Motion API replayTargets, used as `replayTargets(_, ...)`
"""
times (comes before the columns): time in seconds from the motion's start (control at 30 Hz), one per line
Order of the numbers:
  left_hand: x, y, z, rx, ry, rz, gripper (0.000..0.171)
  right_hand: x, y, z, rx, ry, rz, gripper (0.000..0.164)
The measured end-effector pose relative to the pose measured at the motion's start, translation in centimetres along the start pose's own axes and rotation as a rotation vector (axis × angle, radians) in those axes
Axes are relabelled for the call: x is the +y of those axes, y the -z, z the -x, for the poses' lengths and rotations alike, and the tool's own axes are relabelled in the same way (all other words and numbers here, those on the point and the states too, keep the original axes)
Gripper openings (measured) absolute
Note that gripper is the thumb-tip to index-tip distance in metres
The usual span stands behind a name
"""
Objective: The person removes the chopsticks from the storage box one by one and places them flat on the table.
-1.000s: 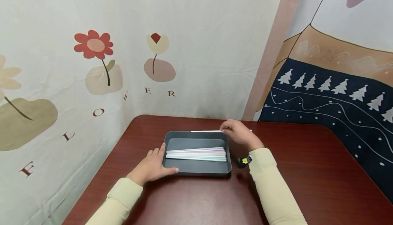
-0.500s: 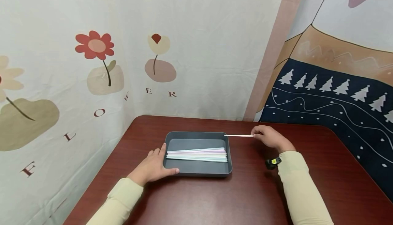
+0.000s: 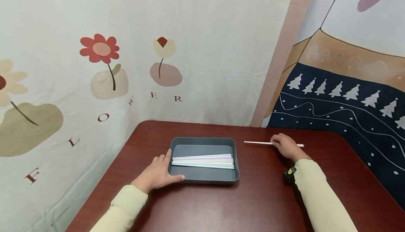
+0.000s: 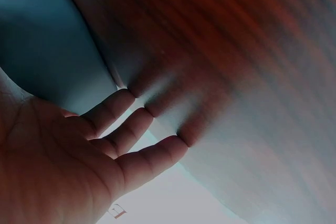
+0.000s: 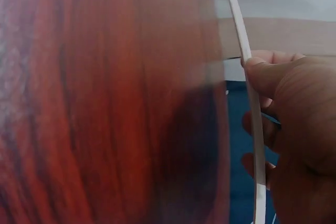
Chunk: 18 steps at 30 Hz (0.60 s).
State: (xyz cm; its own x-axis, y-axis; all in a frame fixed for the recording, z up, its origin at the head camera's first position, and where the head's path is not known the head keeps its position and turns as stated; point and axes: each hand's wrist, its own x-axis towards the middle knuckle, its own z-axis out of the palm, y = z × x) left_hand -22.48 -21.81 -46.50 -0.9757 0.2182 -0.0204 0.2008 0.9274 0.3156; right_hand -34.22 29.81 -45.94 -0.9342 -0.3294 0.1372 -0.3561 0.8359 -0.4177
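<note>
My right hand (image 3: 284, 146) pinches a long white chopstick (image 3: 257, 142) between thumb and fingers, off to the right of the tray. In the right wrist view that chopstick (image 5: 241, 27) runs along the fingers, thumb pressed on it, the other fingertips behind. My left hand (image 3: 158, 172) rests at the left side of a dark grey tray (image 3: 202, 176), fingers along its outer wall and thumb over the near rim. Several pastel chopsticks (image 3: 202, 161) lie side by side in the tray. In the left wrist view the left hand (image 4: 79, 150) has its fingers extended beside the tray (image 4: 52, 40).
The dark red wooden table (image 3: 202, 207) carries the tray near its far side. A pale cloth wall with printed flowers (image 3: 215, 49) stands right behind the table. To the right hangs a dark blue cloth with white trees (image 3: 341, 105).
My right hand has carried the chopstick from over the tray's far rim to the right, away from the tray and lower. The left hand and tray stay in place.
</note>
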Motion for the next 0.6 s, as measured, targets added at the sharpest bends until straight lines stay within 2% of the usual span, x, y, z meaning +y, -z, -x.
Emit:
replayTargets(0.1, 0.0, -0.1, 0.0, 0.007, -0.007, 0.007, 0.130, 0.4, -0.3, 0.1, -0.006, -0.011, 0.006, 0.012)
replayTargets(0.3, 0.1, 0.0, 0.3, -0.005, -0.013, 0.010, 0.130, 1.3, -0.8, 0.5, -0.072, -0.037, 0.004, 0.014)
replayTargets(0.6, 0.2, 0.3, 0.2, 0.001, -0.009, -0.005, 0.130, 1.5, -0.9, 0.5, -0.080, -0.084, -0.046, 0.014)
